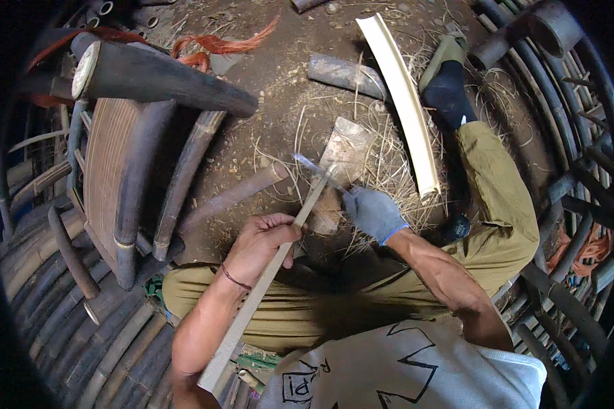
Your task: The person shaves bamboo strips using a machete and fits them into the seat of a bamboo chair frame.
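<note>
My left hand [260, 247], bare with a cord at the wrist, is closed round a long pale bamboo strip [256, 303]. The strip slants from beside my left forearm up to a wooden block [348, 144] on the ground. A grey-blue glove covers my right hand [376, 214], which is closed on a knife. Its thin blade [308, 163] points up and left and crosses the strip near its far end; the handle is hidden in the glove. Whether the edge touches the strip I cannot tell.
Thin shavings [402, 204] lie around the block. A split pale bamboo length [404, 102] stretches along my outstretched leg [498, 184]. Short bamboo pieces [235, 194] lie on the ground. Dark bamboo furniture [140, 177] stands at left, with more bamboo frames [559, 286] at right.
</note>
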{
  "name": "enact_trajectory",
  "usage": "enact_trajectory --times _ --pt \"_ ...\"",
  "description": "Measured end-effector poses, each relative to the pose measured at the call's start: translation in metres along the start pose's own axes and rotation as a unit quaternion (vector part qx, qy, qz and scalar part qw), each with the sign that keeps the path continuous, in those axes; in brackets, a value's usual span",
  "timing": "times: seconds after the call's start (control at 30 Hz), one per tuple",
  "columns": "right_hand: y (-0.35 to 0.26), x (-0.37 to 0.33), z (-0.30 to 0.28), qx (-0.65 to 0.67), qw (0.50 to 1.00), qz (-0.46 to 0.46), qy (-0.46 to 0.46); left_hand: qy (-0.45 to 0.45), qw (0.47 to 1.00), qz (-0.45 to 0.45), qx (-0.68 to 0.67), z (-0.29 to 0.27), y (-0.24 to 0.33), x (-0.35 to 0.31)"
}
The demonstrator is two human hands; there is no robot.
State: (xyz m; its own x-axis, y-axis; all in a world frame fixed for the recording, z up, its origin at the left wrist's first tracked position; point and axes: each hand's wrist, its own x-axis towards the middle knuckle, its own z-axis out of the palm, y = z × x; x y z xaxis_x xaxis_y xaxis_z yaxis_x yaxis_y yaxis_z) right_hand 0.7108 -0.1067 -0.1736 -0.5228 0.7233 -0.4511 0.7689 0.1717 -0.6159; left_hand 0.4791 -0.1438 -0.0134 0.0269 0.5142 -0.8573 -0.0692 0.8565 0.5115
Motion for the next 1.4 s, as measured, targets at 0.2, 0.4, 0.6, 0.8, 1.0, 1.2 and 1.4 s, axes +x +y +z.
enact_trajectory --times 0.2,0.4,0.6,0.8,1.0,1.2,1.4 --pt "0.022 0.006 0.015 -0.025 0.999 -0.04 0.026 0.01 0.999 -0.001 0.033 0.003 -0.002 -0.002" --pt "0.005 0.015 0.002 0.303 0.944 0.119 0.054 0.007 0.998 -0.059 -0.025 0.018 -0.019 -0.027" --pt "-0.062 0.034 -0.059 0.698 0.686 0.139 0.156 0.057 0.933 0.258 0.246 0.033 -0.072 -0.047" --pt "-0.1 0.03 -0.162 0.46 0.856 0.007 0.235 -0.12 0.972 0.101 -0.177 0.028 -0.098 -0.098" --pt "-0.111 -0.006 -0.193 -0.009 0.904 -0.191 0.382 0.042 0.971 0.217 -0.092 0.032 -0.077 -0.097" --pt "-0.139 -0.066 -0.161 -0.007 0.942 -0.227 0.249 0.185 0.916 0.355 -0.025 0.047 -0.039 -0.075" --pt "-0.138 -0.077 -0.133 -0.051 0.937 -0.271 0.214 0.235 0.887 0.391 0.075 0.046 -0.048 -0.069"
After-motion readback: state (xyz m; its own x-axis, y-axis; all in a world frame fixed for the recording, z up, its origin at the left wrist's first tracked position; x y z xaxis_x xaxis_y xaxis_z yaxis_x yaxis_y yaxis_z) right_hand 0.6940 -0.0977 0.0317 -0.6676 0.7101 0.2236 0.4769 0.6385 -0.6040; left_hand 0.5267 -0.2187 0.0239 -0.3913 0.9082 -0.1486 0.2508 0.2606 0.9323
